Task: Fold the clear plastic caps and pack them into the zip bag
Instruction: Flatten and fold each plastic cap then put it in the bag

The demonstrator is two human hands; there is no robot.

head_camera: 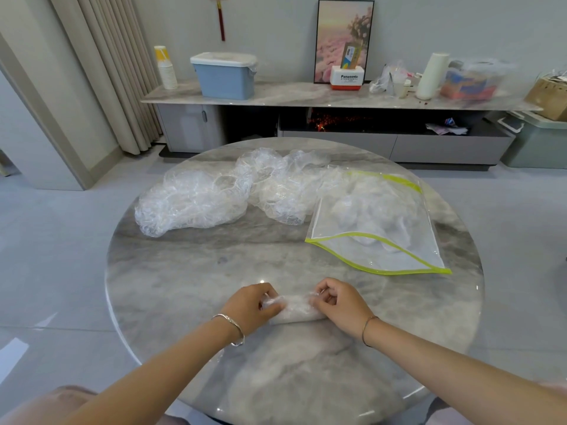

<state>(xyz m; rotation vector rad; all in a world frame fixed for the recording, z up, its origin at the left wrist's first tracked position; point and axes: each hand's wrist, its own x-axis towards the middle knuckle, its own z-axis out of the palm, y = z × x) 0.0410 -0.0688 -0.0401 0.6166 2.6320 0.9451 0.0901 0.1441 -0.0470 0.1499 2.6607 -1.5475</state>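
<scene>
A clear plastic cap [296, 311], rolled into a narrow bundle, lies near the front of the round marble table [184, 271]. My left hand [251, 306] pinches its left end and my right hand [339, 303] pinches its right end, fingers curled round the plastic. A heap of loose clear caps [214, 194] spreads across the far left and middle of the table. To the right lies the clear zip bag [408, 256] with yellow-green edging, its mouth gaping toward me and several folded caps inside.
Behind the table runs a low marble cabinet [291, 96] carrying a blue lidded bin [225, 75], stacked paper cups [165, 67], a framed picture [343, 41], a Panasonic box [346, 78] and clutter. A green storage box [537, 142] stands at the right.
</scene>
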